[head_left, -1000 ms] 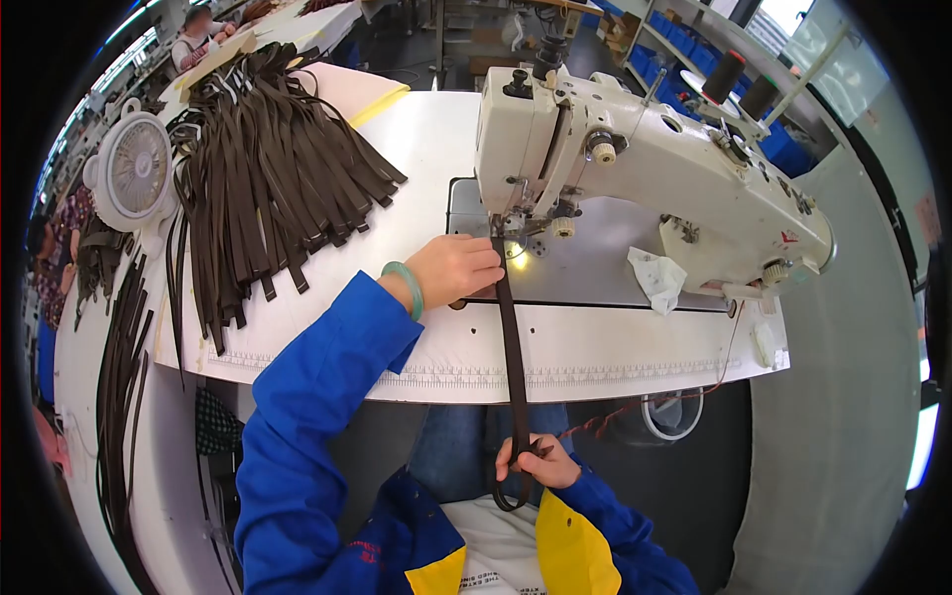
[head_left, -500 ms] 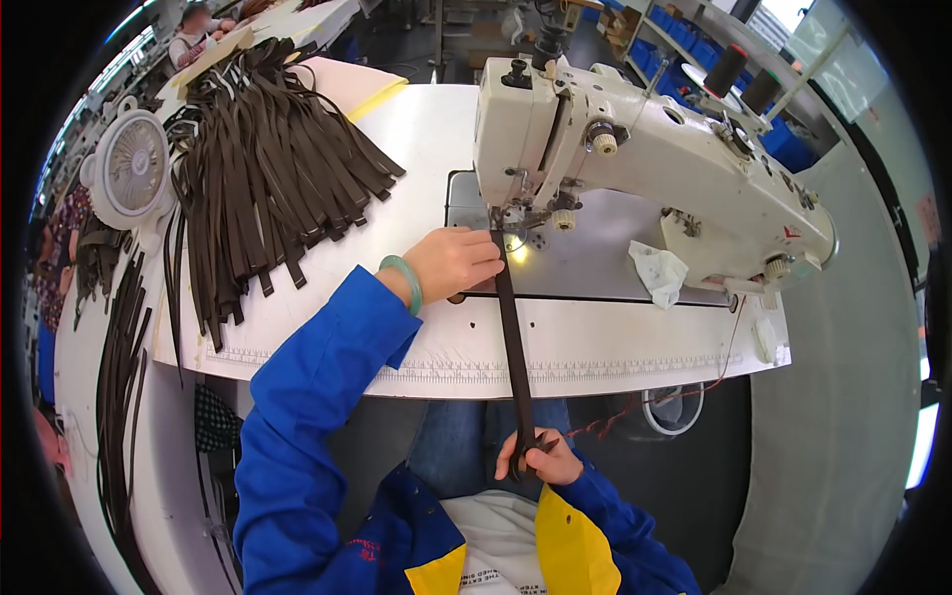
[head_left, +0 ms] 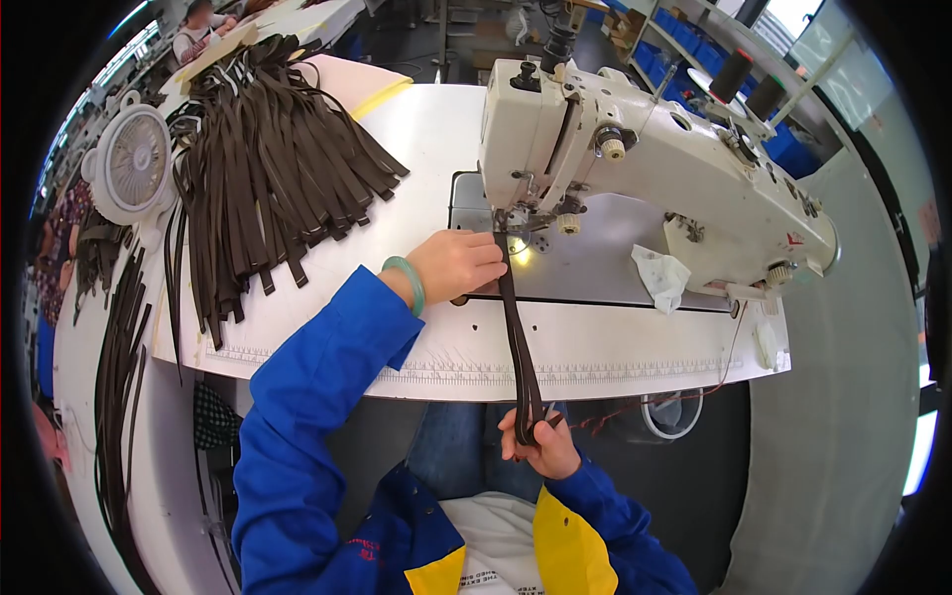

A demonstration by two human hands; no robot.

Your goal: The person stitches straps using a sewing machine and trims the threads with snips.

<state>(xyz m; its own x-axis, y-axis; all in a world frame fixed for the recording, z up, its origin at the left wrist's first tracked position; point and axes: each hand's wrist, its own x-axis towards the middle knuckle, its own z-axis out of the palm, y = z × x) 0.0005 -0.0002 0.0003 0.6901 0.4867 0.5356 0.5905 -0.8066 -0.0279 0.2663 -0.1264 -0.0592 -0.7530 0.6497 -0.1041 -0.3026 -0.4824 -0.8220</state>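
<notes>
A dark brown strap (head_left: 522, 347) runs from under the presser foot of the white sewing machine (head_left: 635, 129) down past the table's front edge. It hangs as two strands side by side. My left hand (head_left: 454, 264) lies at the machine's plate, thumb and fingers closed on the strap just below the needle area. Over my lap, my right hand (head_left: 543, 446) is closed around the strap's lower, looped end. A short dark tip sticks out by its thumb; I cannot make out what it is.
A thick bundle of brown straps (head_left: 278, 169) lies at the left, beside a small white fan (head_left: 131, 164). More strips (head_left: 117, 377) hang over the far left edge. A crumpled white cloth (head_left: 660, 278) rests by the machine base. A person (head_left: 198, 35) sits at the far back left.
My right hand has risen slightly and turned, and the strap now shows as two separated strands rather than one. My left hand stays at the machine, still closed on the strap.
</notes>
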